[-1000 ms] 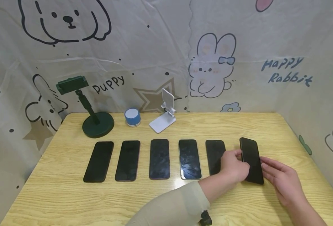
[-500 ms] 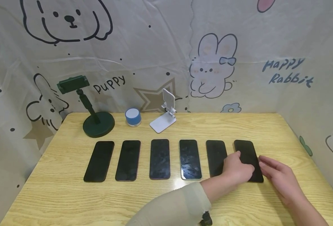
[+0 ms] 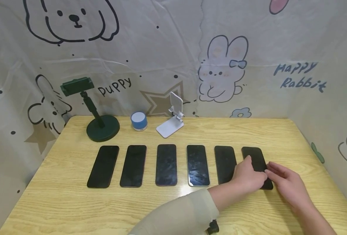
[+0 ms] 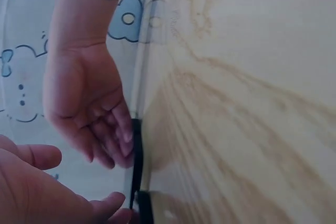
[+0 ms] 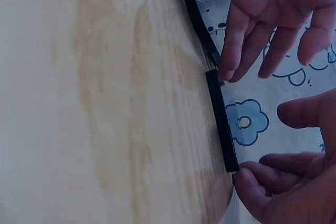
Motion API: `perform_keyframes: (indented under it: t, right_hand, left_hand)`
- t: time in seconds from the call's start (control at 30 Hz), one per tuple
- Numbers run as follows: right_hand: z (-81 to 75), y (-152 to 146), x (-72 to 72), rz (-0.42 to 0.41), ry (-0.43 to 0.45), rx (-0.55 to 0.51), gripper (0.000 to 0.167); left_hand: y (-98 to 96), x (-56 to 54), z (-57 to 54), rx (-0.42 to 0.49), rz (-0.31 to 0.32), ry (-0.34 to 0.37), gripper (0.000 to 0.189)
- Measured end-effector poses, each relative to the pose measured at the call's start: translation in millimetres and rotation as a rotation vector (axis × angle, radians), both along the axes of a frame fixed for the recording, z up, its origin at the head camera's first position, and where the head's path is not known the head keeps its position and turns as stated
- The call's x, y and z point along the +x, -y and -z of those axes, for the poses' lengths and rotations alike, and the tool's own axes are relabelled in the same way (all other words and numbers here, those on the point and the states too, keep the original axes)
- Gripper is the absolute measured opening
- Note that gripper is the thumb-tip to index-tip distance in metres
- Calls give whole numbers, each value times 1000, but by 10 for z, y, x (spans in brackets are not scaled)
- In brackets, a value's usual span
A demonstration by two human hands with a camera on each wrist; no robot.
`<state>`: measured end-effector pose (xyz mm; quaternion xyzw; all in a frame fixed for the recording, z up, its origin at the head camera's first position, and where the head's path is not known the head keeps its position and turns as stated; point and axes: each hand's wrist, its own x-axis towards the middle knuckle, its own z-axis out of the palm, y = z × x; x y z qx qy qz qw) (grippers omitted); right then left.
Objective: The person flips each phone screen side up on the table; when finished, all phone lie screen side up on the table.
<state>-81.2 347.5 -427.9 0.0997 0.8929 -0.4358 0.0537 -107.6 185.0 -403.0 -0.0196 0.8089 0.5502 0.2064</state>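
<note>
A black smartphone [image 3: 258,162] lies flat at the right end of a row of several phones on the wooden table. My left hand [image 3: 247,176] reaches over its left side, partly covering it and the neighbouring dark phone [image 3: 224,161]. At its right edge is my right hand [image 3: 291,184], fingertips close to the left hand. Seen from the right wrist, the phone's thin side [image 5: 223,121] stands between the straight fingers of the left hand [image 5: 278,14] and the fingertips of the right hand [image 5: 294,182], which touch its ends. Neither hand grips it.
Further left lie a phone with a pale frame [image 3: 198,165] and several more dark ones. Behind them stand a green phone stand [image 3: 103,129], a blue and white cylindrical speaker [image 3: 139,121] and a white folding stand [image 3: 170,126]. A printed cloth [image 3: 150,58] hangs behind the table.
The rightmost phone was tilted up between both hands; it came down flat onto the table and then shifted slightly left. The right hand moved left with it.
</note>
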Motion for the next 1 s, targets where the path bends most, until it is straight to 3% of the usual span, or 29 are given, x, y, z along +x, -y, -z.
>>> perform_keyframes:
  t: [0.2, 0.37, 0.5, 0.63, 0.7, 0.8, 0.9, 1.0]
  right_hand:
    - [-60, 66, -18, 49, -51, 71, 75]
    - [-137, 141, -7, 14, -167, 96, 75]
    - [-233, 225, -16, -35, -274, 95, 76]
    - [-329, 289, -54, -74, -382, 117, 80]
    - [-368, 309, -76, -81, -433, 138, 83]
    - [-407, 317, -83, -86, -492, 172, 88]
    - [-435, 317, -75, -79, -523, 212, 93]
    - [-447, 303, -57, -58, -542, 246, 97]
  left_hand:
    - [258, -9, -58, 20, 33, -128, 73]
    - [543, -20, -165, 18, 118, -284, 76]
    - [813, -70, -253, -41, 238, -439, 80]
    - [1102, -153, -358, -185, 324, -637, 93]
    - [1243, -191, -414, -291, 321, -743, 100]
    - [1459, -219, -482, -466, 259, -852, 111]
    - [1712, -220, -507, -614, 174, -894, 117]
    - [2000, -199, -507, -721, 90, -891, 120]
